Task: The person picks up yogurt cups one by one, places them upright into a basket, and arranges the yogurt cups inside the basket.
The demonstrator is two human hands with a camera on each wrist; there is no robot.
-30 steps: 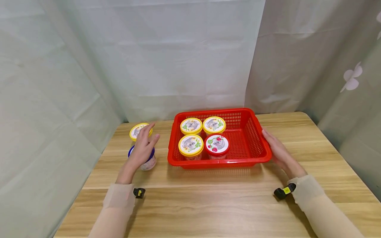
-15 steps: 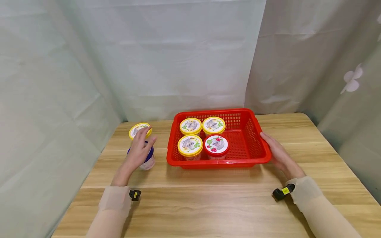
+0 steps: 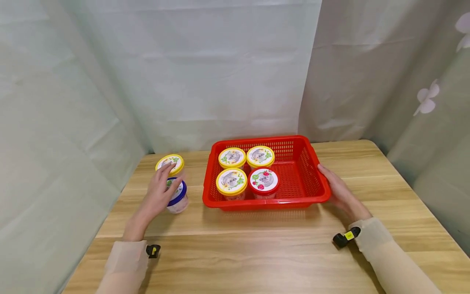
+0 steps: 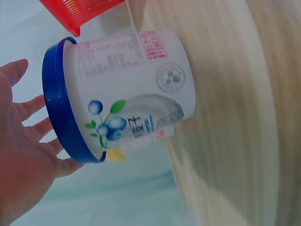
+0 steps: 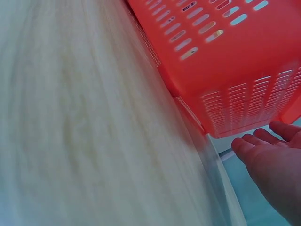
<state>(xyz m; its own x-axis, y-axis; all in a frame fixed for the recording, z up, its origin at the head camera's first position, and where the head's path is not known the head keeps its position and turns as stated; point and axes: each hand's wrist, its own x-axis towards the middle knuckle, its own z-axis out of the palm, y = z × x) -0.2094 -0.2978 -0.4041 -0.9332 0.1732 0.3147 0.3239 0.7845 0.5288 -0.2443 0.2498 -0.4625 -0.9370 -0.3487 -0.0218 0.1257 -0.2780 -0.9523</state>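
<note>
My left hand (image 3: 156, 195) is over the left side of a blue-lidded tub (image 3: 178, 203), its fingers spread and relaxed. In the left wrist view, blueberries are printed on the tub's side (image 4: 127, 89), and the fingers reach behind the blue lid (image 4: 59, 99). Just behind it stands a yellow-lidded tub (image 3: 177, 160), partly covered by the fingertips. My right hand (image 3: 339, 191) is at the right wall of a red plastic basket (image 3: 288, 177). From the right wrist, its fingers (image 5: 254, 143) look extended beside the slotted wall.
Inside the basket, three yellow-lidded tubs (image 3: 231, 181) and one red-lidded tub (image 3: 263, 180) stand at the left and middle. The wooden table (image 3: 235, 261) meets pale curtains (image 3: 220, 69) at the back and sides.
My left hand has shifted left and a little toward me, uncovering more of the blue lid. The right hand stays at the basket, and the head view has turned slightly.
</note>
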